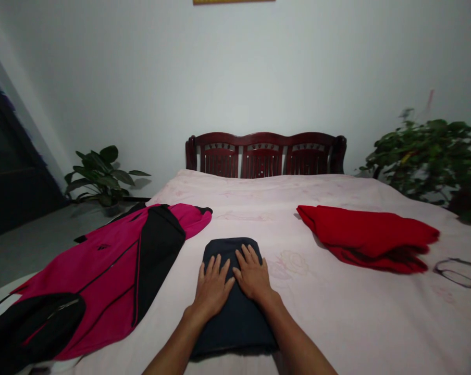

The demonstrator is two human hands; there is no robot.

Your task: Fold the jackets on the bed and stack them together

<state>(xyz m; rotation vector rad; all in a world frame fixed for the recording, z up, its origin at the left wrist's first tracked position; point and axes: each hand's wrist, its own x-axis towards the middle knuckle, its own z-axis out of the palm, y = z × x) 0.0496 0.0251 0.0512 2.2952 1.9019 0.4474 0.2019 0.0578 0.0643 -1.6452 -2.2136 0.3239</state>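
A dark navy folded garment (pixel 239 330) lies flat in front of me as a neat rectangle; which kind of garment it is cannot be made out. My left hand (pixel 213 285) rests palm down on its upper left part, fingers spread. Beside it, my right hand (pixel 254 275) presses flat on the upper right part, fingers stretched out. Under both palms the cloth is hidden. The garment lies on a pale pink flowered bedsheet (pixel 317 317).
To the left a pink and black jacket (pixel 106 271) is spread out. A folded red cloth (pixel 368 234) lies right, near a pair of glasses (pixel 460 273). Beyond stands a dark red wooden bench back (pixel 262 153). Leafy plants (pixel 102 174) flank the sheet on both sides.
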